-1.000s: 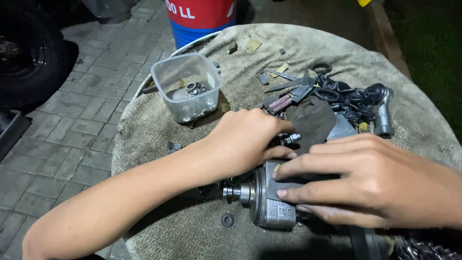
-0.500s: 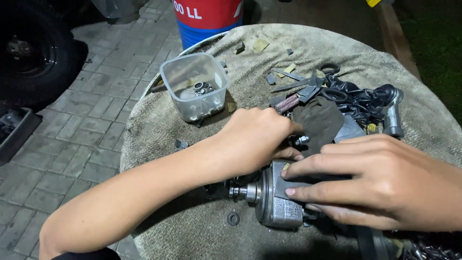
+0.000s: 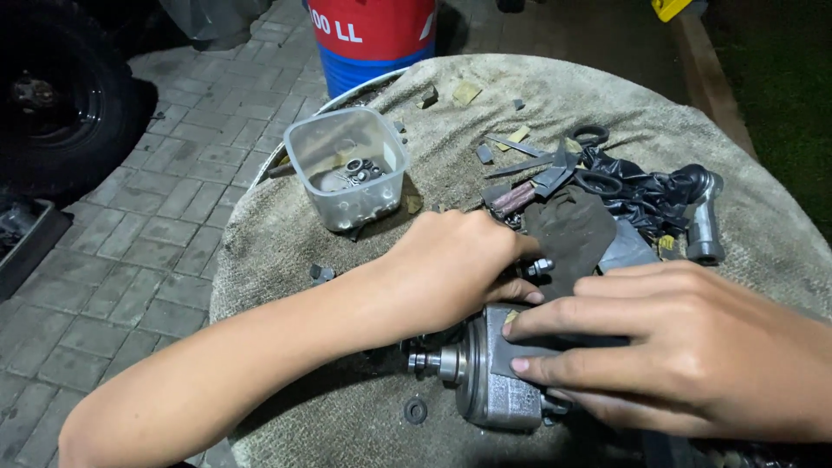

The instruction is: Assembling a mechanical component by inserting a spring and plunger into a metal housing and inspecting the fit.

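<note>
A grey metal pump-like part [image 3: 485,381] with a short shaft pointing left lies on a cloth-covered round table [image 3: 286,243]. My right hand [image 3: 676,347] rests flat on top of it, fingers pressing down on its body. My left hand [image 3: 451,260] reaches across from the left, curled over the part's far side with fingertips near a small bolt [image 3: 539,267]. What the left fingers grip is hidden.
A clear plastic tub [image 3: 348,169] holding small washers stands at the back left. Dark rags, rubber rings, metal scraps and a socket tool [image 3: 704,221] lie at the back right. A small washer [image 3: 416,409] lies near the shaft. A red-blue barrel [image 3: 373,35] and a tyre [image 3: 52,95] stand beyond.
The view has shifted slightly; both hands stay on the metal part, with the left hand's fingers working a little at its far side.
</note>
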